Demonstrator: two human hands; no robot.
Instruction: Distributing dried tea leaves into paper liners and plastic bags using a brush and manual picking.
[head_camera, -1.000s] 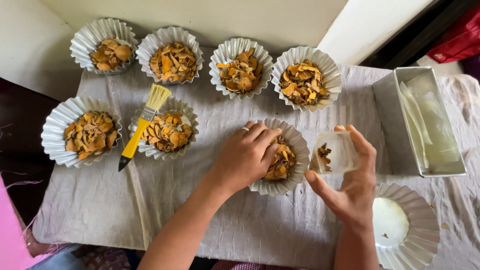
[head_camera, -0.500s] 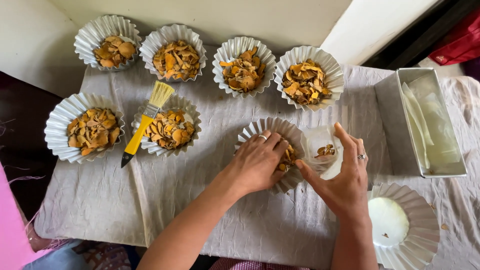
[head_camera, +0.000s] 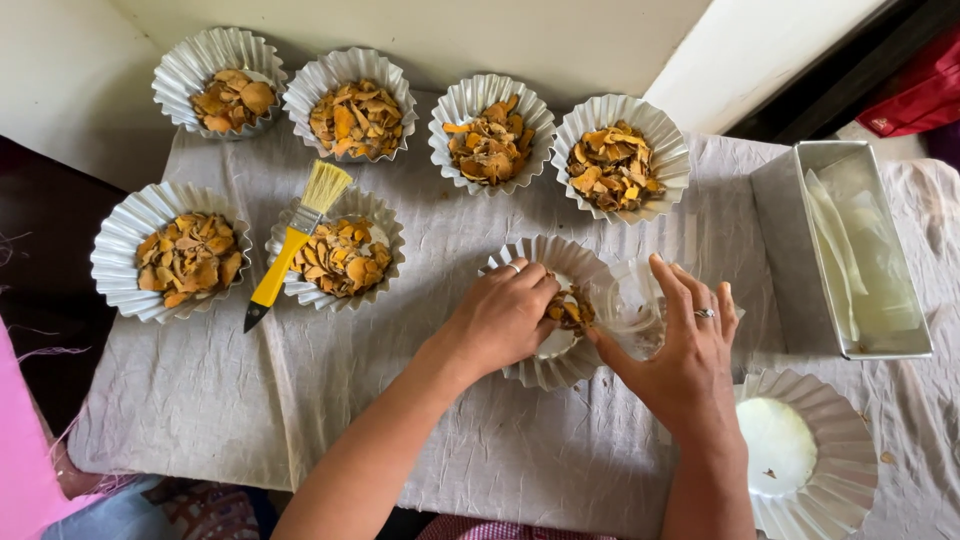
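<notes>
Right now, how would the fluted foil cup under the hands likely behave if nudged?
The fluted foil cup looks thin and light, so it would probably slide or dent. With only a few orange chips inside, it may tip; the left hand rests on it.

You have a single view, from the camera on your head, looking almost straight down on the cloth-covered table (head_camera: 300, 400) from close above. Your forearms enter from the bottom edge, and the far wall (head_camera: 500, 30) runs along the top.
</notes>
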